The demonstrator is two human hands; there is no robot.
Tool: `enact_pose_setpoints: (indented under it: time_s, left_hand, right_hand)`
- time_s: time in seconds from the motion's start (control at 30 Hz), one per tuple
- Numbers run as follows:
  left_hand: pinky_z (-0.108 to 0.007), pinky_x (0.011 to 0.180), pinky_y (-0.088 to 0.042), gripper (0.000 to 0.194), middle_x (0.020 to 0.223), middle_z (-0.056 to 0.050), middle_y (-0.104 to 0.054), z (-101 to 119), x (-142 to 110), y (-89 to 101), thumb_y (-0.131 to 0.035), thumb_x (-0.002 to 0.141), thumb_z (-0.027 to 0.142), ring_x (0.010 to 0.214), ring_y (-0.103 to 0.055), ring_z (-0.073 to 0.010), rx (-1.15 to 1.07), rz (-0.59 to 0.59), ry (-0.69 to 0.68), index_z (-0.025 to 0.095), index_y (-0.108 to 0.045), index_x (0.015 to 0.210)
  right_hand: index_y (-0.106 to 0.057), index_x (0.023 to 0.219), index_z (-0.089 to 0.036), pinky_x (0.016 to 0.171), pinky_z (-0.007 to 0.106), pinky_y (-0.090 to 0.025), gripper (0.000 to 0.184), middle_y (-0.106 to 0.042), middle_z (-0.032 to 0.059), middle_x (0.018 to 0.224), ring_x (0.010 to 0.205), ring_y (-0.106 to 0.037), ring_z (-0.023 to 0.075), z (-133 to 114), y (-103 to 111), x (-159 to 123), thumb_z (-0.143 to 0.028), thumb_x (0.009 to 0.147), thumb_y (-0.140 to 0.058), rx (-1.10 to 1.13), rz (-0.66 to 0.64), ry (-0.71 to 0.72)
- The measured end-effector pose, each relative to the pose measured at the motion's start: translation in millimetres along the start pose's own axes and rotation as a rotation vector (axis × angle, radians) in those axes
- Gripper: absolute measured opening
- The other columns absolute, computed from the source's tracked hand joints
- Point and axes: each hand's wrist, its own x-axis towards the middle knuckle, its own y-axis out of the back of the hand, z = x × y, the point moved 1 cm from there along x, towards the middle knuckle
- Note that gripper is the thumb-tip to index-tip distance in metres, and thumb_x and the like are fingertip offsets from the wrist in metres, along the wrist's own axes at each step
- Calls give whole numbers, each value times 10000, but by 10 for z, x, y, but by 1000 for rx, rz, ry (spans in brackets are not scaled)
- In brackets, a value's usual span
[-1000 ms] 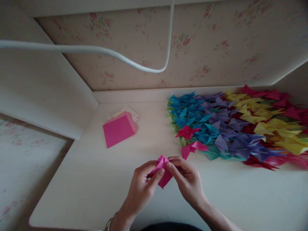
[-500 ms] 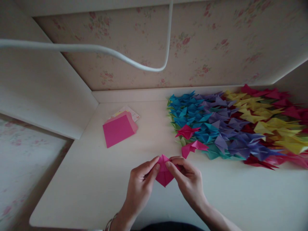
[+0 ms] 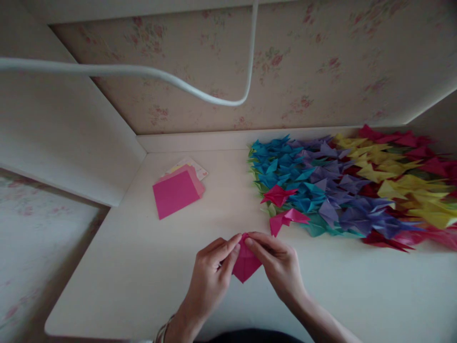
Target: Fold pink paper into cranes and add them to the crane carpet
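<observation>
A folded sheet of pink origami paper (image 3: 245,264) is held above the desk near its front edge, its pointed lower corner toward me. My left hand (image 3: 214,267) pinches its upper left edge between thumb and fingers. On the other side my right hand (image 3: 280,264) grips the upper right edge, thumb on top. The fingertips of both hands nearly meet at the paper's top corner and cover part of it. Just beyond my right hand lies a folded pink paper crane (image 3: 288,217), beside another pink crane (image 3: 278,195).
Rows of blue (image 3: 274,164), purple (image 3: 330,174) and yellow paper cranes (image 3: 400,186) fill the right of the white desk (image 3: 117,267). A stack of pink paper squares (image 3: 176,194) lies at the left. Overhead, a white cable (image 3: 171,83) hangs before the floral wall.
Both hands have shifted their fingertips closer together at the paper's top corner. The paper has tilted and moved slightly toward me.
</observation>
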Motion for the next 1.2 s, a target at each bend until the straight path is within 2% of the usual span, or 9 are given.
enact_pose_setpoints:
  time_s: [0.13,0.23,0.37,0.47,0.57,0.7,0.9,1.0,1.2]
  left_hand:
    - [-199,596,-454,317,694,-15,-611,9,9,-1,-515,971,241,595,-543,-110,17,-32,8,184,-678,1236]
    - [-204,639,-474,313,728,-28,-652,5,16,0,-529,964,269,646,-595,-124,11,-77,56,195,-689,1223]
    - [-205,599,-498,346,751,-41,-724,-43,13,30,-532,957,338,602,-632,-133,-97,-149,203,184,-685,1227]
    - [-205,555,-496,366,644,-28,-710,-67,9,81,-520,956,372,545,-633,-140,-157,-213,275,162,-699,1196]
    - [-207,561,-483,347,661,-28,-698,-53,12,127,-501,964,379,571,-632,-144,-184,-199,297,165,-713,1137]
    - [-217,591,-456,342,735,-28,-660,-10,31,134,-487,964,408,640,-591,-148,-297,-179,360,157,-687,1080]
    - [-206,484,-275,283,628,43,-458,7,109,76,-676,828,409,565,-364,-102,-402,-345,405,142,-600,770]
    - [-216,493,-254,332,611,49,-401,-49,135,35,-654,839,408,574,-328,-102,-397,-319,434,156,-525,665]
    - [-224,500,-247,338,613,47,-393,-134,120,-30,-685,809,403,576,-326,-103,-441,-263,474,161,-513,649]
  right_hand:
    - [-799,898,-232,692,249,-546,201,-789,40,884,811,-703,214,0,-3,36,-386,775,-760,41,14,-117]
    - [-793,923,-215,673,250,-522,254,-781,49,902,823,-685,217,-26,17,75,-424,787,-743,61,-64,-208]
    - [-739,773,-168,536,224,-421,283,-702,23,718,636,-591,152,-98,58,140,-434,848,-677,79,-181,-206]
    - [-688,719,-150,500,217,-352,315,-606,-5,618,561,-502,116,-145,65,182,-432,858,-663,74,-187,-196]
    - [-691,746,-143,494,216,-330,322,-580,-7,617,553,-475,108,-171,44,204,-444,856,-660,70,-200,-218]
    - [-697,771,-148,493,218,-331,300,-588,-2,633,564,-484,114,-203,23,212,-435,853,-663,82,-218,-219]
    - [-714,792,-153,532,219,-352,276,-599,-1,676,615,-496,121,-257,-13,227,-398,886,-629,4,-309,-151]
    - [-727,824,-160,576,225,-387,275,-633,9,728,672,-534,139,-275,-26,232,-388,908,-599,-16,-343,-117]
    - [-741,849,-162,552,217,-403,249,-675,14,733,647,-564,133,-255,-41,235,-385,879,-636,4,-311,-162]
